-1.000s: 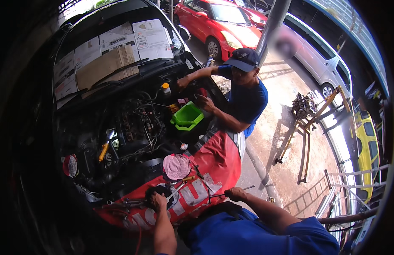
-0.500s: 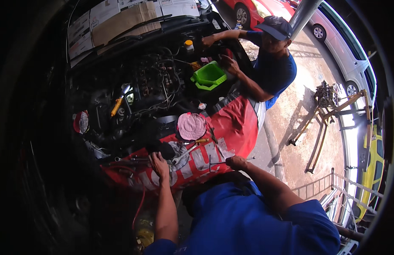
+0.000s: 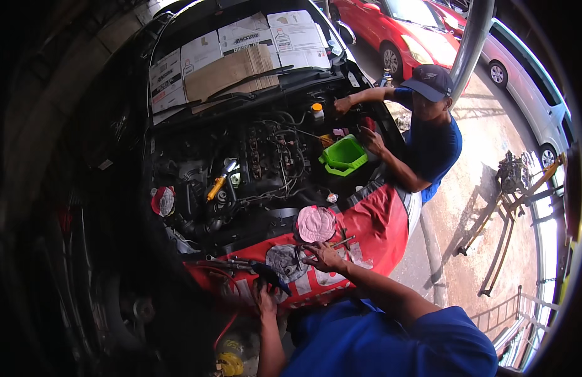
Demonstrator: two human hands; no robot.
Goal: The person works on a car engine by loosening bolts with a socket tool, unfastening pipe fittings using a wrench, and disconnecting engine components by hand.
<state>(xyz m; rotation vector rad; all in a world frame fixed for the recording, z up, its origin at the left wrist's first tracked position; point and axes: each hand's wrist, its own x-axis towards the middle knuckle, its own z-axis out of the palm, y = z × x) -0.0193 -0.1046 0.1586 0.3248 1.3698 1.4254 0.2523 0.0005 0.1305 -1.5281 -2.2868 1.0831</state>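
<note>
Head: left fingers [image 3: 263,293] grip dark cloth [image 3: 272,276] (by red cover [image 3: 379,220] edge), right fingers [image 3: 314,252] released.

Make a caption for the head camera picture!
Left hand at a dark cloth, right hand over a red cover, car engine beyond.

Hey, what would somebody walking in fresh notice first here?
Most likely the bright green open container, vivid against the dark engine bay, toward its right side. Next, the red cover draped over the front edge, with a round pink cloth at its upper edge and the person's right hand just below that. Farther back, cardboard spreads across the windshield.
</note>
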